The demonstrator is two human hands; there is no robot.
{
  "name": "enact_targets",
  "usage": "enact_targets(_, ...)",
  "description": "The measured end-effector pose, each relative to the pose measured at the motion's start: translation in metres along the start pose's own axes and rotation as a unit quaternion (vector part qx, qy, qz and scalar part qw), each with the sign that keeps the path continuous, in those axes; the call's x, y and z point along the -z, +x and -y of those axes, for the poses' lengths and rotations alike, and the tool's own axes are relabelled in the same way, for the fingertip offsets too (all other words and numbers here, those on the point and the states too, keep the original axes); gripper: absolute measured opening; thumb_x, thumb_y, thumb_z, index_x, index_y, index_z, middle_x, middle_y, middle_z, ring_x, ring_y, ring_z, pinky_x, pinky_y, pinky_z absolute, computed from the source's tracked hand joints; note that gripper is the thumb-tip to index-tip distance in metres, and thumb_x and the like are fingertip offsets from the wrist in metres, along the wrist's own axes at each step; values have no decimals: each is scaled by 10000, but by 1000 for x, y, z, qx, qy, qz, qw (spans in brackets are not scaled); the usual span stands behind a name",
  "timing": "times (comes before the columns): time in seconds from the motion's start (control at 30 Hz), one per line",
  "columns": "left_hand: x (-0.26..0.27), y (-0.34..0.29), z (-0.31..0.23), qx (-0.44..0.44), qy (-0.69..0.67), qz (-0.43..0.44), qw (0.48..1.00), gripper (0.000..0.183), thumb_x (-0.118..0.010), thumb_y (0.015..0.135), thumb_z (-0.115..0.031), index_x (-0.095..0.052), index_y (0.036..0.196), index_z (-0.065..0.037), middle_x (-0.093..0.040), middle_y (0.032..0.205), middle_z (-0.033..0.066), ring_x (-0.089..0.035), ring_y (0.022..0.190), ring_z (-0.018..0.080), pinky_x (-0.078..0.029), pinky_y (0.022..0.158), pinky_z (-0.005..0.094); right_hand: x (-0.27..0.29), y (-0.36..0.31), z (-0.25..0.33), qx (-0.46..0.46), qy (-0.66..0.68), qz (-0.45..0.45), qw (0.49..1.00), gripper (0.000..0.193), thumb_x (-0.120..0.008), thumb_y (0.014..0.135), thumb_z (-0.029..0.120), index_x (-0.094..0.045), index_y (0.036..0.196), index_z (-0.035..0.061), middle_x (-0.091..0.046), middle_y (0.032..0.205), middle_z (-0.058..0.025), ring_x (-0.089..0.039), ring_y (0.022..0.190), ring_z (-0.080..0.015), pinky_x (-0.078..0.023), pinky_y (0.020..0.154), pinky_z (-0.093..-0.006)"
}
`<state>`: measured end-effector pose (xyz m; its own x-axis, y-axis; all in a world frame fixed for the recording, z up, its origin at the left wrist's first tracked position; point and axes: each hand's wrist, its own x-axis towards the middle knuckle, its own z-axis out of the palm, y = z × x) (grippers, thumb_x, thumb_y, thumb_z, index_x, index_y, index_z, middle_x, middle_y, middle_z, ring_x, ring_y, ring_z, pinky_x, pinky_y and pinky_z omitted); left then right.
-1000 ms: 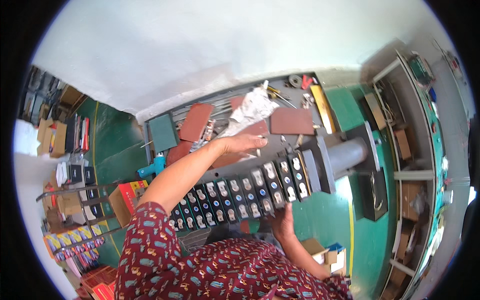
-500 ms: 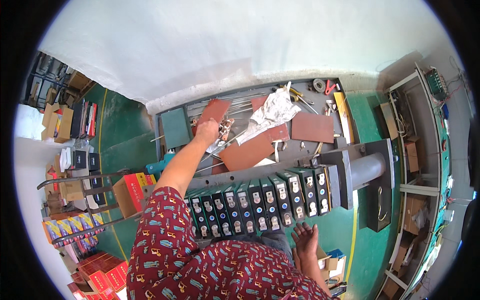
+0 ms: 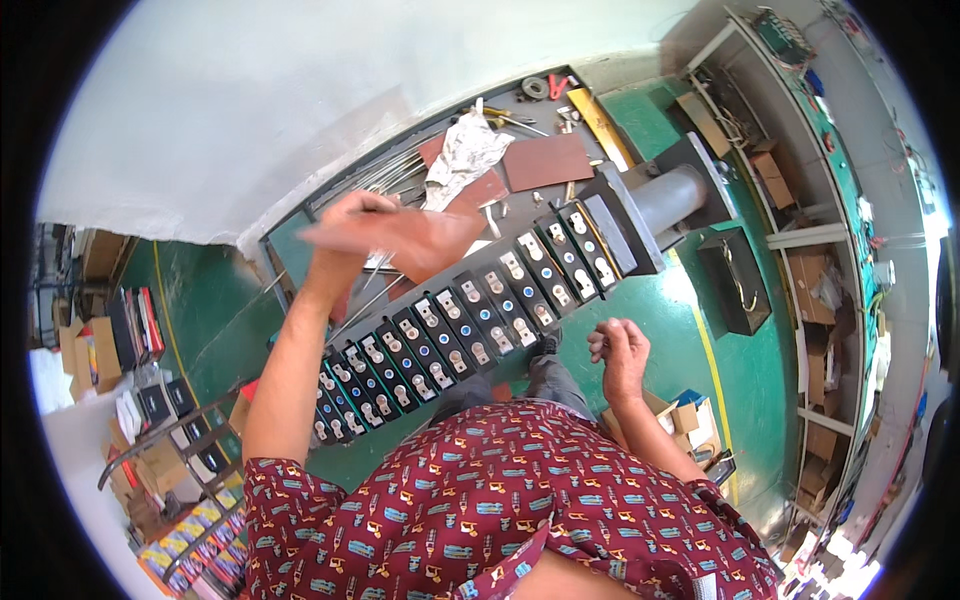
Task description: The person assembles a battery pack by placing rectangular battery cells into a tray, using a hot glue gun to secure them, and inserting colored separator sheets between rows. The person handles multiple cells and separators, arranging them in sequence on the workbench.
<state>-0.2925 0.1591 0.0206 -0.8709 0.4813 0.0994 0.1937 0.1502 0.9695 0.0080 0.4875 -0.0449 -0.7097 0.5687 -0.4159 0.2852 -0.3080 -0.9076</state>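
Note:
My left hand (image 3: pixel 350 222) is over the bench, closed on the edge of a reddish-brown rectangular sheet (image 3: pixel 430 238). Motion smears both the sheet and part of the hand. Below it, a slanting row of black prismatic battery cells (image 3: pixel 448 330) stands along the bench's near side, each with silver terminal tabs and a blue dot. To the right of that row and nearer me, my right hand (image 3: pixel 622 358) hangs in the air, fingers loosely curled, nothing visible in them. A crumpled white cloth (image 3: pixel 468 155) lies on the bench beside another reddish-brown sheet (image 3: pixel 548 162).
A grey metal end frame with a cylinder (image 3: pixel 670 200) closes the row's right end. Metal rods (image 3: pixel 385 172) and pliers lie at the bench's back. Shelving (image 3: pixel 810 240) lines the right side. A metal-railed cart (image 3: pixel 195 450) and boxes stand left; an open carton (image 3: pixel 690 420) is beside my right forearm.
The view has turned and shifted. My left hand has lifted a reddish-brown sheet off the bench and brought it nearer the cells. My right hand's fingers have curled from a more spread pose.

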Motion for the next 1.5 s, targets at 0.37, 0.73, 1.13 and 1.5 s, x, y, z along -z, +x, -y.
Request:
enact_targets(0.37,-65,19,-32,3,-226,82,971,151,-526,1050,-61,-625,936,-47,-694,978,75,-655,920,139,-538,812,287,-46,-67,13,86,23,31,996,146,-671,1051,100,-703,1084,-39,-770,964,-120,-698,784,-134,-580,687,-282)
enact_targets(0.73,-130,9,17,88,-125,195,969,195,-548,933,48,-721,1003,-7,-705,899,-13,-649,818,99,-520,713,270,-49,-73,9,145,4,55,988,216,-720,1010,88,-703,1183,-40,-749,975,-73,-684,823,-114,-580,729,-269)
enact_targets(1.13,-105,-18,-30,147,-248,187,939,741,-382,1069,-662,-688,1411,-80,-673,1407,88,-597,1342,214,-361,1214,399,-75,-64,37,326,-112,57,937,189,-822,949,61,-745,1111,0,-670,881,19,-579,740,-54,-496,672,-229)
enact_targets(1.5,-107,-7,-27,76,-73,169,980,683,-668,1044,-588,-720,1257,58,-736,1084,66,-662,947,120,-539,893,281,-85,-54,53,359,-176,35,916,119,-815,921,68,-736,995,20,-714,835,-119,-702,732,-238,-563,678,-347)
